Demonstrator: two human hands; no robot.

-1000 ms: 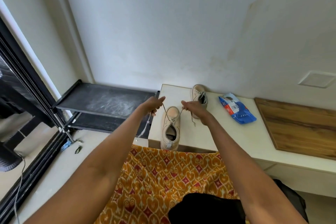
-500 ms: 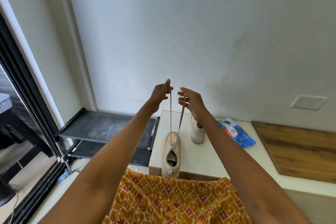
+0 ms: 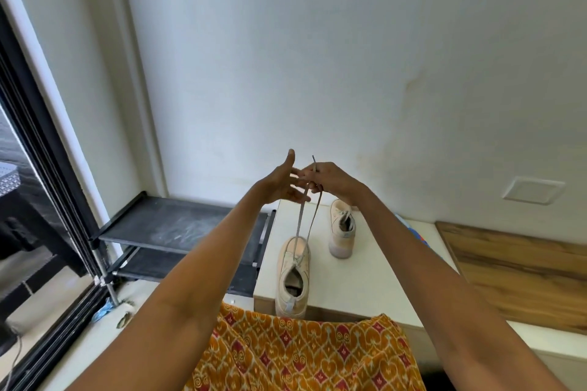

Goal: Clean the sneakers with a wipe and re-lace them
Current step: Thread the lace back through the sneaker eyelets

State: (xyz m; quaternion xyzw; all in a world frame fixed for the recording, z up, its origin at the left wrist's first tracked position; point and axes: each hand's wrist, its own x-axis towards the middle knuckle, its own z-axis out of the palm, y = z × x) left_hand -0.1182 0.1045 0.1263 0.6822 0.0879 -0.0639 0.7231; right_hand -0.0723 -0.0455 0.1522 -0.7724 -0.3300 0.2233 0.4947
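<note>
- The blue wipes packet on the white surface is almost wholly hidden behind the right forearm; only a sliver of blue and red shows, and its print cannot be read.
- Where the two strands of grey shoelace meet the right hand, the fingers overlap, so the exact grip is hard to make out.
- The right hand has its fingers curled round both lace strands, one tip sticking up above the knuckles.
- The left hand is spread, thumb pointing up, fingers straight and reaching toward the lace just beside the right hand; whether they touch the lace I cannot tell.
- Two beige fabric sneakers: the near sneaker stands at the near left edge of the surface, heel toward the camera, with both lace strands running taut up from its eyelets; the far sneaker stands further back and to the right, apart from the first.
- One black two-tier metal shoe rack stands left of the surface, its lower shelf partly hidden behind the left arm.
- One wooden panel lies at the right, cut off by the frame edge.
- Orange patterned cloth fills the near foreground.
</note>
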